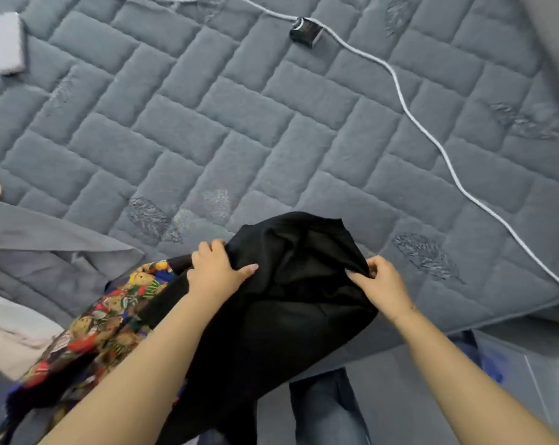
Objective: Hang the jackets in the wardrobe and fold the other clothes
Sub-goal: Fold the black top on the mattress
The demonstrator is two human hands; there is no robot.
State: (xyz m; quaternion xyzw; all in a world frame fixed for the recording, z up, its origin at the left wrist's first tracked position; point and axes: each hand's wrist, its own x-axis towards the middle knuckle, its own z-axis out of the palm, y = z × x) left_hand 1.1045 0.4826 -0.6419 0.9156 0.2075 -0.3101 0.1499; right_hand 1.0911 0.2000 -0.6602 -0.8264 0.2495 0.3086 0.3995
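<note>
Black garment (291, 284) gripped by both hands, left (215, 273) and right (379, 284), arms outstretched.

Grey quilted mattress cover (239, 123) fills most of the shot, brick-pattern stitching with a few leaf shapes sewn in. White cable (400, 97) snakes across it to the right edge, running right past a small black box (305, 31). 1 pale rectangular block (6, 42) sits top left, too blurry to identify.

Both forearms were bare, with no sleeves showing. The left hand (214, 275) and right hand (382, 285) wore no rings.
</note>
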